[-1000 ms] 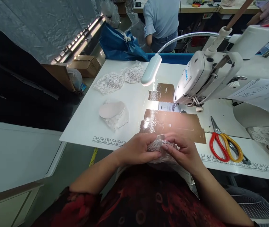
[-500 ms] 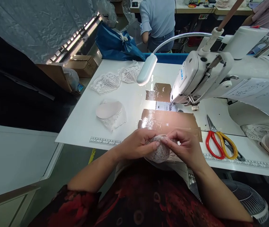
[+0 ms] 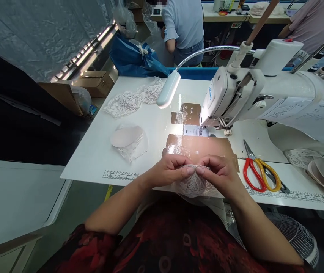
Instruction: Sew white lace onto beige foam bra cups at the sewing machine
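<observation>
A piece of white lace fabric [image 3: 192, 184] hangs at the table's front edge, its upper edge pinched between both hands. My left hand [image 3: 171, 169] grips that edge from the left with thumb and fingers. From the right, my right hand [image 3: 219, 172] pinches the same edge, the two thumbs close together. Beyond the hands is the sewing machine [image 3: 221, 94], its needle area lit by a lamp [image 3: 169, 89]. A lace piece with a smooth pale cup [image 3: 126, 137] lies to the left, and more lace [image 3: 123, 104] lies behind it.
Red- and yellow-handled scissors [image 3: 260, 170] lie right of my hands, over a dark tool. More lace and cups [image 3: 318, 170] sit at the far right. Brown tape [image 3: 202, 146] covers part of the table [image 3: 88, 159]. A person [image 3: 184, 30] sits beyond it; a fan [image 3: 290, 235] stands below.
My fingertips have shifted slightly along the lace edge, which now looks more stretched out between them, and the lace hangs more openly. The whole view has shifted a little.
</observation>
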The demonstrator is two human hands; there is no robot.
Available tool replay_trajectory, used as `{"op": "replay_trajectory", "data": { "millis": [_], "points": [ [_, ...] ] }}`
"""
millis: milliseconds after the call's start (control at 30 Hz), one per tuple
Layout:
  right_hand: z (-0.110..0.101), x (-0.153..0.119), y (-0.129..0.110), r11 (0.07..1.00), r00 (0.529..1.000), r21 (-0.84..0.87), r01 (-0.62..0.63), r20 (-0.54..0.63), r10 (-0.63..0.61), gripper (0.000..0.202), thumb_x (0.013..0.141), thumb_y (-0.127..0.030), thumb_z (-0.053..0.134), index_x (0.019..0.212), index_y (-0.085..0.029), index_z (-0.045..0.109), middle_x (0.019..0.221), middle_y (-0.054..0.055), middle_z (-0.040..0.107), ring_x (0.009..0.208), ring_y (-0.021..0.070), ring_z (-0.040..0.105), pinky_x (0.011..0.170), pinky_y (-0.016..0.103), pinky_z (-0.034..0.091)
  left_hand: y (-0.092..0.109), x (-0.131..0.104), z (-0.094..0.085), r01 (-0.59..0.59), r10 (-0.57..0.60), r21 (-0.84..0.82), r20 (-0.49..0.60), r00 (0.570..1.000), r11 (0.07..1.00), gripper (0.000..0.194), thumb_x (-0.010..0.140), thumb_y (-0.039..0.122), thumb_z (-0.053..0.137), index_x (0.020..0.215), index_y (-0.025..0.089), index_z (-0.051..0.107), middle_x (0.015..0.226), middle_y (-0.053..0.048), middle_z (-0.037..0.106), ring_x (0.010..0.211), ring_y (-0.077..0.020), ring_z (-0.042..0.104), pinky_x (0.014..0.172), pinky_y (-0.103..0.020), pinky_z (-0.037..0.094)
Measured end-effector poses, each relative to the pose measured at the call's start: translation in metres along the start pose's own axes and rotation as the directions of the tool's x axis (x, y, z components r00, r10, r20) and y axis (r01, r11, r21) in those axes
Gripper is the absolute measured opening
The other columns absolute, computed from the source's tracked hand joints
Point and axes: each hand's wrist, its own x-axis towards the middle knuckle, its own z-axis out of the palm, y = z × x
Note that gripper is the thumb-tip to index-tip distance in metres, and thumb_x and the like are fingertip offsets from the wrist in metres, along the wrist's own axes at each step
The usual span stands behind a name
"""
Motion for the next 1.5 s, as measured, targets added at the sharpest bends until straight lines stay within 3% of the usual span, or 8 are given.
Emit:
{"op": "replay_trajectory", "data": {
  "millis": [167, 300, 467, 633, 767, 900, 1100, 1500],
  "points": [
    [-0.001, 0.013, 0.014, 0.974, 0.993, 0.195, -0.12, 0.011, 0.12, 0.028, 0.077, -0.045, 0.071, 0.071, -0.019, 0.062, 0.061, -0.004, 0.052, 0.054, 0.0096, 0.044, 0.05, 0.022, 0.037, -0.016, 0.008, 0.017, 0.013, -0.06, -0.196, -0.235, 0.97, 0.981, 0.037, 0.08, 0.046, 0.07, 0.069, 0.013, 0.057, 0.06, 0.002, 0.048, 0.054, -0.0077, 0.04, 0.051, -0.021, 0.034],
    [-0.021, 0.015, 0.022, 0.974, 0.989, 0.196, -0.117, -0.07, 0.133, 0.03, 0.075, -0.046, 0.073, 0.089, -0.02, 0.067, 0.079, 0.001, 0.064, 0.069, 0.0137, 0.057, 0.062, 0.026, 0.048, -0.005, 0.005, -0.01, 0.003, -0.126, -0.248, -0.483, 0.867, 0.969, 0.033, 0.078, 0.045, 0.069, 0.07, 0.016, 0.055, 0.058, 0.003, 0.052, 0.051, -0.0092, 0.044, 0.05, -0.021, 0.035],
    [-0.054, 0.006, 0.023, 0.992, 0.974, -0.09, -0.091, -0.216, 0.07, 0.025, 0.082, -0.043, 0.067, 0.095, -0.022, 0.069, 0.091, 0.004, 0.068, 0.084, 0.0179, 0.062, 0.073, 0.029, 0.05, 0.024, 0.015, -0.059, 0.0, 0.32, 0.424, -0.685, 0.655, 0.906, 0.025, 0.081, 0.035, 0.065, 0.065, 0.018, 0.056, 0.058, 0.002, 0.049, 0.056, -0.0129, 0.042, 0.057, -0.025, 0.034],
    [-0.062, 0.025, 0.018, 0.884, 0.989, -0.467, -0.005, -0.131, -0.063, 0.019, 0.088, -0.031, 0.055, 0.1, -0.024, 0.069, 0.099, 0.004, 0.071, 0.089, 0.0211, 0.064, 0.074, 0.033, 0.049, -0.008, 0.079, -0.032, 0.029, 0.351, 0.798, -0.297, 0.888, 0.601, 0.028, 0.08, 0.02, 0.056, 0.055, 0.021, 0.044, 0.059, -0.002, 0.04, 0.067, -0.0207, 0.042, 0.072, -0.034, 0.035],
    [-0.056, 0.049, 0.021, 0.758, 0.994, -0.651, 0.053, -0.036, -0.101, 0.027, 0.089, -0.019, 0.048, 0.103, -0.025, 0.07, 0.101, 0.005, 0.073, 0.091, 0.0233, 0.063, 0.078, 0.035, 0.047, -0.039, 0.103, 0.006, 0.031, 0.278, 0.821, -0.229, 0.933, 0.57, 0.026, 0.084, 0.018, 0.049, 0.058, 0.02, 0.049, 0.059, -0.006, 0.042, 0.068, -0.0256, 0.047, 0.071, -0.039, 0.037],
    [-0.043, 0.057, 0.028, 0.592, 0.992, -0.798, 0.116, 0.067, -0.105, 0.032, 0.087, -0.008, 0.042, 0.096, -0.02, 0.07, 0.096, 0.008, 0.069, 0.086, 0.0211, 0.059, 0.072, 0.031, 0.043, -0.027, 0.091, 0.013, 0.049, 0.143, 0.959, -0.092, 0.985, 0.278, 0.028, 0.091, 0.019, 0.044, 0.072, 0.012, 0.062, 0.069, -0.013, 0.056, 0.073, -0.0276, 0.054, 0.07, -0.04, 0.042],
    [-0.03, 0.055, 0.033, 0.299, 0.997, -0.951, 0.076, 0.08, 0.003, 0.033, 0.089, -0.007, 0.042, 0.104, -0.016, 0.07, 0.099, 0.01, 0.065, 0.084, 0.0208, 0.053, 0.066, 0.031, 0.036, -0.01, 0.085, -0.022, -0.146, 0.217, 0.935, 0.077, 0.973, 0.324, 0.032, 0.099, 0.025, 0.039, 0.094, 0.013, 0.069, 0.102, -0.011, 0.067, 0.089, -0.0191, 0.063, 0.08, -0.032, 0.053],
    [-0.028, 0.063, 0.041, 0.185, 1.0, -0.983, -0.011, -0.014, -0.015, 0.05, 0.088, -0.008, 0.045, 0.131, -0.024, 0.062, 0.107, 0.011, 0.065, 0.08, 0.0222, 0.055, 0.061, 0.033, 0.035, -0.04, 0.104, -0.044, -0.258, 0.396, 0.947, 0.166, 0.903, 0.193, 0.032, 0.098, 0.026, 0.045, 0.114, 0.01, 0.067, 0.121, -0.013, 0.068, 0.092, -0.0225, 0.064, 0.082, -0.038, 0.056]
  ]
}}
